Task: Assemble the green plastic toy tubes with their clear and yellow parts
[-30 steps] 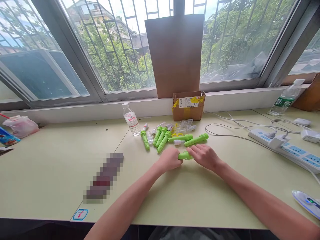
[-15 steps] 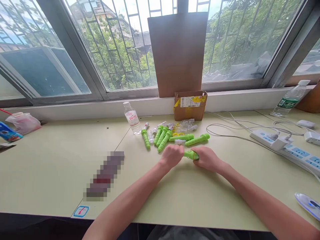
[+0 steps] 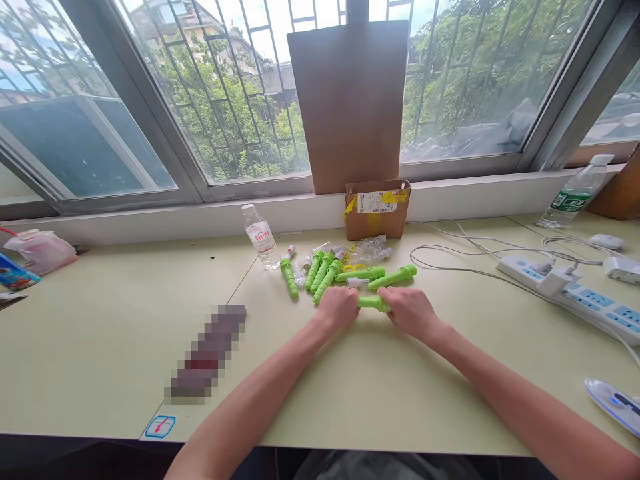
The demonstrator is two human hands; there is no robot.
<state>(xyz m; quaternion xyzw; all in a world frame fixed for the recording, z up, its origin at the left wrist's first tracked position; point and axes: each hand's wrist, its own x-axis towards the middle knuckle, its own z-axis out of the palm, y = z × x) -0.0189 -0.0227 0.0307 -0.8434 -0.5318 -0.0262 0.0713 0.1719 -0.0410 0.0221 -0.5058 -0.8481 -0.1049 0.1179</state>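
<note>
Held level between both hands is a green plastic tube (image 3: 370,303) with a wider end on the right. My left hand (image 3: 339,308) is closed around its narrow left part. Around the wider end, the fingers of my right hand (image 3: 411,311) are closed, hiding the tip. Just beyond my hands lie several similar ribbed green tubes (image 3: 327,276), two of them (image 3: 393,277) pointing right. Clear plastic pieces (image 3: 370,249), small white caps and yellow rings (image 3: 354,268) are mixed in among them.
A water bottle (image 3: 261,237) stands left of the pile, and an open cardboard box (image 3: 377,212) stands behind it. To the right are a power strip (image 3: 575,293) with cables, another bottle (image 3: 570,193) and a white device (image 3: 614,407). A blurred dark object (image 3: 207,353) lies left.
My right hand has shifted its hold and now covers the tube's wider end, which showed a ribbed tip before. My left hand keeps its grip. The view has shifted slightly.
</note>
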